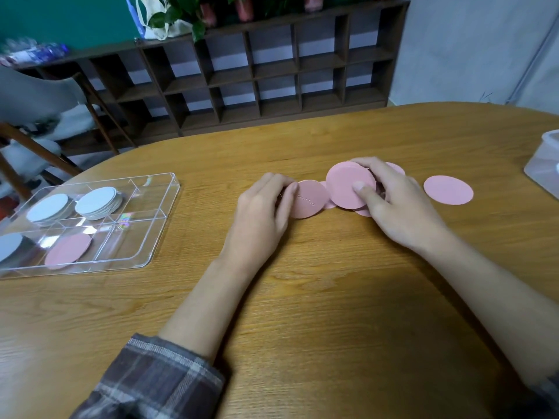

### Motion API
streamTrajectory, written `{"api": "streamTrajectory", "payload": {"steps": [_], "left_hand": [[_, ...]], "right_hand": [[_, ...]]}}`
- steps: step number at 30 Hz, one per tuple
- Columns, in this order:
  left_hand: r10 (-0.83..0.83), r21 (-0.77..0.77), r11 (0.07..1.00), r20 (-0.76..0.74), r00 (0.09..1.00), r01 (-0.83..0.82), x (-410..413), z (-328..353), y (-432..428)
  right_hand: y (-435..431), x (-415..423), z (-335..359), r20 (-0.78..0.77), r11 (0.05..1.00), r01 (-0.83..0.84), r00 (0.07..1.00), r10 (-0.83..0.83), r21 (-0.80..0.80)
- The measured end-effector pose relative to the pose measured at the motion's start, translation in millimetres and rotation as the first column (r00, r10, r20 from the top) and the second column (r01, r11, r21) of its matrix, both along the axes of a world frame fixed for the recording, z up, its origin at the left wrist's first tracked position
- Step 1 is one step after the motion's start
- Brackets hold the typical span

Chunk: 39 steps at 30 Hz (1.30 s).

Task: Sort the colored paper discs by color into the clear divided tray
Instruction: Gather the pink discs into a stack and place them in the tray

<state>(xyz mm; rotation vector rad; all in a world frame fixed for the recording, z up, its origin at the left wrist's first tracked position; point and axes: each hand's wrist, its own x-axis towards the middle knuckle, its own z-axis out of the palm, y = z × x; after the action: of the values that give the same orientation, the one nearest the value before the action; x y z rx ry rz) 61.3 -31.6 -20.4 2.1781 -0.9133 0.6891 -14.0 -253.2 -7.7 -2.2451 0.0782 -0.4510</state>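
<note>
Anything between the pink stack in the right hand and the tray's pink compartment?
Only the left hand, low over the table, lies between the pink stack in the right hand and the tray. Nothing else visible on that path.

A divided tray (177, 184) lies at the left of a bench (332, 297), with two hands over scattered discs at the middle.

In the tray, two disc stacks (96, 201) sit in the far row, and another stack (9, 246) and a single disc (68, 249) sit in the near row. The left hand (266, 207) touches the left edge of a flat disc (311, 198). Just right of it, the right hand (396, 204) grips a raised stack (348, 184) above more discs. A lone disc (447, 189) lies further right, and a container (544, 164) sits at the right edge. A shelf unit (272, 77) stands behind the bench.
</note>
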Motion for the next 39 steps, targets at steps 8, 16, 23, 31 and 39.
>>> {"api": "streamTrajectory", "payload": {"steps": [8,16,23,31,39], "left_hand": [[-0.064,-0.149,0.989,-0.292,0.954,0.021,-11,-4,-14],[-0.061,-0.176,0.984,-0.376,0.925,-0.007,-13,-4,-17],[-0.027,0.329,0.935,-0.302,0.953,0.131,-4,-15,-14],[-0.022,0.28,0.953,-0.32,0.947,0.117,-2,-11,-8],[-0.094,0.211,0.97,-0.144,0.985,0.123,-5,-8,-8]], "right_hand": [[8,-3,3,-0.052,0.987,-0.146,0.988,0.143,-0.066],[13,-3,0,-0.104,0.96,-0.207,0.976,0.19,-0.191],[-3,2,1,-0.052,0.986,-0.055,0.998,0.048,-0.157],[-12,3,2,-0.029,0.994,0.097,0.995,-0.099,-0.052],[1,-3,9,-0.017,0.999,0.03,0.999,-0.03,-0.033]]}}
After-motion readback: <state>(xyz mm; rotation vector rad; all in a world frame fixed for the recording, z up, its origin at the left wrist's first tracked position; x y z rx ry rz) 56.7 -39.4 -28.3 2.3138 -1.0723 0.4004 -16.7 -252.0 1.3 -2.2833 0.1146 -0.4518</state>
